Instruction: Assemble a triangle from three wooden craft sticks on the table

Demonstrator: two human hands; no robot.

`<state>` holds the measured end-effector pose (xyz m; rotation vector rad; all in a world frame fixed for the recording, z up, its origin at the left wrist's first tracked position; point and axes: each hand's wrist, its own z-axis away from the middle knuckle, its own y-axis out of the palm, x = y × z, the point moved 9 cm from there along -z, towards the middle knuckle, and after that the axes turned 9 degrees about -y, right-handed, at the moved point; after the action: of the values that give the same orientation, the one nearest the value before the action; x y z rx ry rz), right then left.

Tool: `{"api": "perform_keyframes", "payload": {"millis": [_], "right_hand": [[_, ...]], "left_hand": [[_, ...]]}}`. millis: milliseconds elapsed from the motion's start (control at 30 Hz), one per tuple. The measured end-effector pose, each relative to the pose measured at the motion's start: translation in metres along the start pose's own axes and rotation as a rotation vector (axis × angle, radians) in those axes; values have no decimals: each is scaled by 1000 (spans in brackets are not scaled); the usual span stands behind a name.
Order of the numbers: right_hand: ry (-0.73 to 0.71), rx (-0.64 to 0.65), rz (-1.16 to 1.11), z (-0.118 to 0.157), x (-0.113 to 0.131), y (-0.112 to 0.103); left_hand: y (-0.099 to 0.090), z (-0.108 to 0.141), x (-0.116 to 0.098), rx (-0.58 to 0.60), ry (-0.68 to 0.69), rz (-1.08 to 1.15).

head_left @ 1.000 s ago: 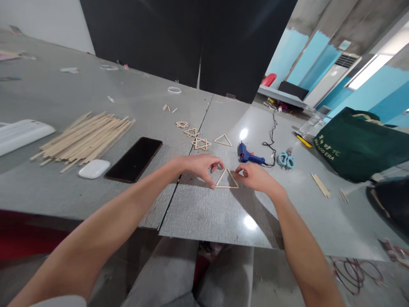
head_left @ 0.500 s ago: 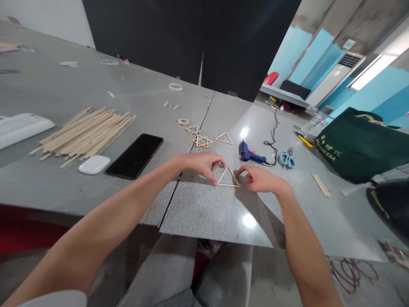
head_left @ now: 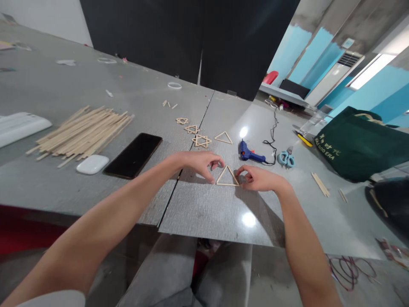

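A small triangle of wooden sticks [head_left: 227, 176] lies flat on the grey table [head_left: 204, 209]. My left hand [head_left: 200, 164] pinches its left corner with thumb and fingertips. My right hand [head_left: 258, 178] presses on its right corner. Just beyond lie another stick triangle [head_left: 223, 137] and three stick stars [head_left: 201, 141]. A blue glue gun [head_left: 252, 154] with a black cord rests to the right of them, and blue-handled scissors [head_left: 286, 159] lie beside it.
A pile of long wooden sticks [head_left: 83, 132], a white case [head_left: 92, 164] and a black phone [head_left: 133, 155] lie at the left. A dark green bag [head_left: 358, 143] stands at the right, with a few loose sticks [head_left: 320, 184] near it. The table edge runs close to my knees.
Both hands stay on the triangle's corners; my right hand's fingers have curled in a little closer to the right corner. The view has shifted slightly.
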<state>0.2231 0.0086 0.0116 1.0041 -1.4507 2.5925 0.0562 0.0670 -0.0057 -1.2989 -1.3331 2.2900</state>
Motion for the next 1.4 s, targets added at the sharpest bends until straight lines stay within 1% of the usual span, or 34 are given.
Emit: {"api": "perform_keyframes", "payload": {"millis": [267,500,833,1067,1400], "right_hand": [[-4,-6,-10,-1,-1,0],[23,-54,19,-4,-1,-2],[30,-64,46,-7,0,-2],[37,-49,32,-7,-3,0],[31,-45,39,-7,2,-2]], "left_hand": [[-2,3,-7,3,24,9],[-3,-1,-8,-72,10,55],[0,-8,-2,-129,18,49],[0,-8,-3,-141,8,16],[1,-8,-3,-113,-10,38]]}}
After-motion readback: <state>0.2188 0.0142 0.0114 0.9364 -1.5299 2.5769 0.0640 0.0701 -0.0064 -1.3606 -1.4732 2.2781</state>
